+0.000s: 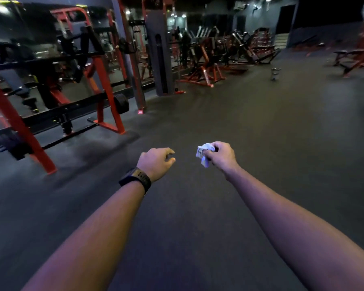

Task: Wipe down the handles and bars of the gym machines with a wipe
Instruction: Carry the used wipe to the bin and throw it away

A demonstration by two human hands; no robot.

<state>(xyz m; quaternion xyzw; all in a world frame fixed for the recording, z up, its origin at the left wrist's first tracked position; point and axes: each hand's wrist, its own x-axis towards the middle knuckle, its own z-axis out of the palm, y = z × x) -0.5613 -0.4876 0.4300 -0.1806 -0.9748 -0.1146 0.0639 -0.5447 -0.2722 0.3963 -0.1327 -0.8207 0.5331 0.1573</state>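
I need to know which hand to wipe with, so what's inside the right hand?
A crumpled white wipe is pinched in the right hand, partly sticking out. The fingers cover the rest of it. The left hand holds nothing.

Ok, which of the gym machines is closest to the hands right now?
The red-and-black plate-loaded machine at far left, beside the left hand. The other machines sit in a row much farther back along the wall. The right hand holds the wipe.
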